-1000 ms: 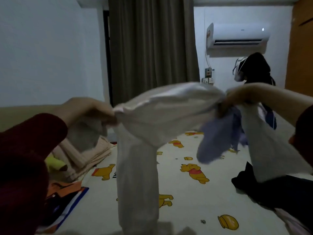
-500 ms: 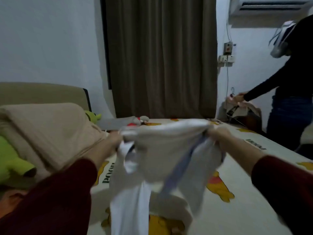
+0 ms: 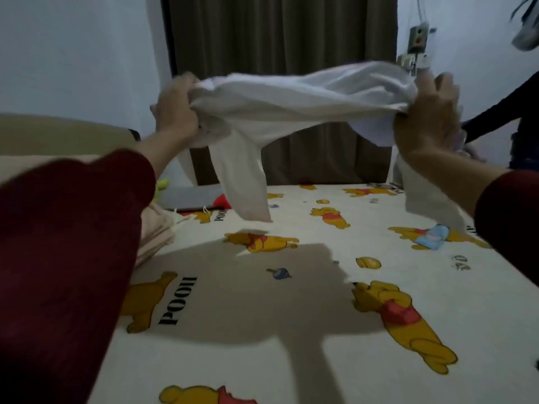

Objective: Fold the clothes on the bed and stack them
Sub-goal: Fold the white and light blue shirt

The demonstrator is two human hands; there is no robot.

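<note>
A white garment (image 3: 297, 97) is stretched in the air above the bed (image 3: 291, 301), which has a cream sheet printed with yellow bears. My left hand (image 3: 175, 109) grips its left end and my right hand (image 3: 428, 115) grips its right end. One loose part of the cloth (image 3: 248, 182) hangs down from the left side, and another (image 3: 428, 196) hangs below my right wrist. The garment casts a wide shadow on the sheet.
Folded beige fabric (image 3: 154, 228) lies at the bed's left side, with a grey item (image 3: 186, 198) behind it. A small blue cloth (image 3: 431, 237) lies on the sheet at right. Another person's dark sleeve (image 3: 495, 112) reaches in at the far right. A brown curtain (image 3: 280, 39) hangs behind.
Both hands have spread apart and lifted the white garment, pulling it out wide. The view has tilted down toward the bed.
</note>
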